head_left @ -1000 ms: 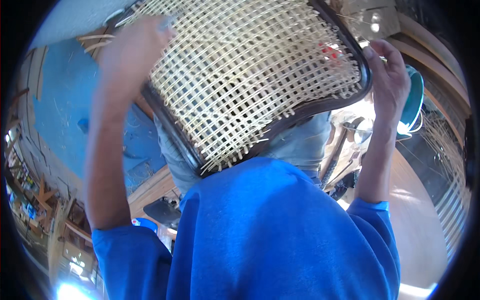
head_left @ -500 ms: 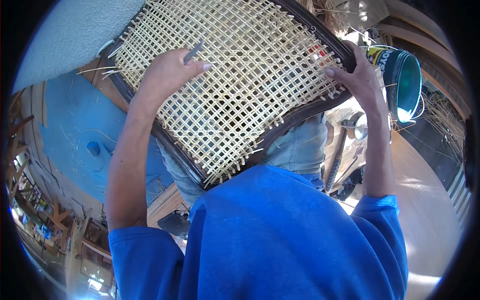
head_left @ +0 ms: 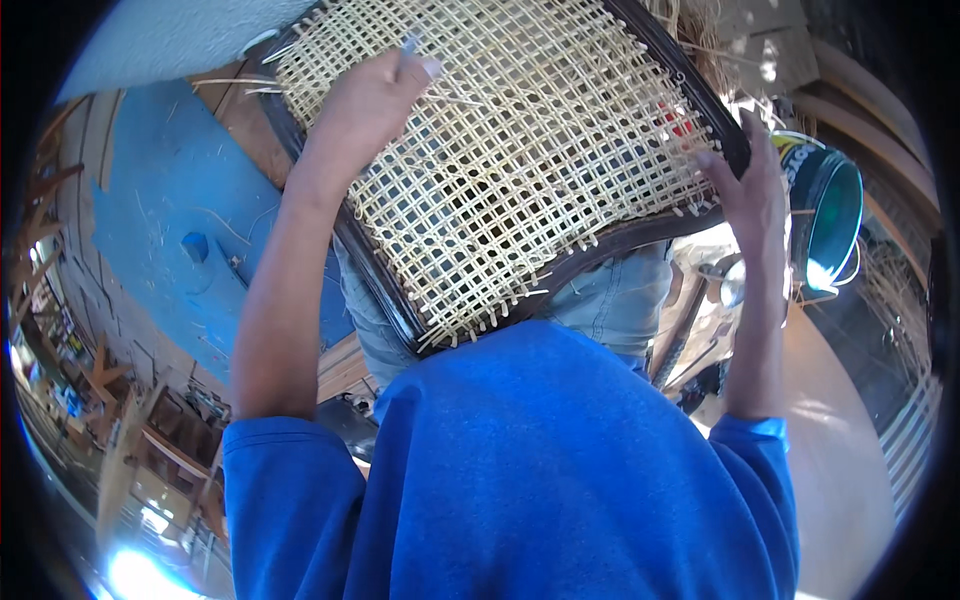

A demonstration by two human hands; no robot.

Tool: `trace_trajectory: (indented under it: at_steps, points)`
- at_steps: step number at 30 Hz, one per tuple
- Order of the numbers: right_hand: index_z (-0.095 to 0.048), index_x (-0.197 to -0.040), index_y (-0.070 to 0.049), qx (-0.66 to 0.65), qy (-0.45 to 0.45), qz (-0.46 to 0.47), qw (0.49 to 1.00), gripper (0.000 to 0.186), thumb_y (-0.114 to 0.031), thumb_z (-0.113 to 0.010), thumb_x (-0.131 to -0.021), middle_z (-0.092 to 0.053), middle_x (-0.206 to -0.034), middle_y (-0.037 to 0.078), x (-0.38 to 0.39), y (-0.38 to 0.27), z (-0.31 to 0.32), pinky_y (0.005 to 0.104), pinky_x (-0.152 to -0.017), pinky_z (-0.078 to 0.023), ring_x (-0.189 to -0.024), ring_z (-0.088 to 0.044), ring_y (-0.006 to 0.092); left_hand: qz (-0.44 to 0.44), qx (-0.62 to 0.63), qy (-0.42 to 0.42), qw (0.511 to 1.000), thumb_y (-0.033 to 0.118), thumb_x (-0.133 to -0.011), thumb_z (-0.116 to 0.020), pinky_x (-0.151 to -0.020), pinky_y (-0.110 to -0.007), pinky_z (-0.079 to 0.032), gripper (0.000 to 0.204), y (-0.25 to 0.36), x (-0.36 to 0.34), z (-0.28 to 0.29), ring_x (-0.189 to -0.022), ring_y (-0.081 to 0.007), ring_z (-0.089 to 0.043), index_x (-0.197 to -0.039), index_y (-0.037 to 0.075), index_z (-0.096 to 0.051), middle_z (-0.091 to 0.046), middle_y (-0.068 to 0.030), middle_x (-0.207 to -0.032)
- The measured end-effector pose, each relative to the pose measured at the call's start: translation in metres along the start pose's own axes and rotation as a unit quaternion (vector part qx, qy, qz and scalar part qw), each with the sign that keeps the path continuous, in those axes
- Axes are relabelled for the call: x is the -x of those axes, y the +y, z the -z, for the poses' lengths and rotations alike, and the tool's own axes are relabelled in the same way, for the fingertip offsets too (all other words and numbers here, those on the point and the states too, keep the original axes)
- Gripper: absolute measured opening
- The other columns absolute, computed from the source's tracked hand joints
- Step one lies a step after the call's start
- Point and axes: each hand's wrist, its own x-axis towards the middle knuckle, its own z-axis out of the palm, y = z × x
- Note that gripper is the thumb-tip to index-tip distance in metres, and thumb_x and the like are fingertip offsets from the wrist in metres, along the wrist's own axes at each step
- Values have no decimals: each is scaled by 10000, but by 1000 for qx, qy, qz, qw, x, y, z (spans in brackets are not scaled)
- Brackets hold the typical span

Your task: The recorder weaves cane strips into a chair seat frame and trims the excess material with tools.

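A woven cane panel (head_left: 520,150) in a dark wooden frame (head_left: 390,285) lies tilted across my lap. Over the panel's far left part, my left hand (head_left: 372,100) is closed around a slim grey pointed tool (head_left: 410,45). Only a short length of the tool shows past the thumb. A loose cane strand (head_left: 455,99) runs from beside that hand over the weave. At the right, my right hand (head_left: 748,185) grips the frame's side, its thumb over the cane and its fingers round the outer edge. Short cane ends stick up along the near edge.
A dark green bucket (head_left: 835,215) lies on its side at the right. Near it are a hammer-like tool (head_left: 690,320) and piled cane strands (head_left: 885,270). A blue sheet (head_left: 170,230) with scraps covers the left. A pale curved wooden surface (head_left: 840,440) is at lower right.
The whole view has shifted and turned slightly. My left hand has moved a little farther up over the panel, its fingers more curled. My right hand keeps its hold on the frame.
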Motion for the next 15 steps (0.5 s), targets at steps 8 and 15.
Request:
trace_trajectory:
  at_steps: [8, 15]
  points:
    - [-556, -1341, -28, -422, -323, 19, 847, 495, -364, -616, -982, -680, -1061, 216, 99, -80, -2, 382, -845, -515, -954, -678, 289, -61, 402, -118, 906, 444, -1080, -311, -1065, -376, -420, 615, 67, 120, -87, -1194, -276, -602, -1099, -21, -714, -679, -180, -1230]
    - [-577, -1295, -49, -190, -242, 38, 951, 409, -223, -665, -935, -683, -844, 192, 51, -59, 4, 408, -703, -524, -765, -695, 299, 41, 427, -176, 886, 327, -1058, -455, -768, -291, -517, 611, 46, 95, -108, -848, -134, -594, -1537, -17, -293, -610, -129, -1134]
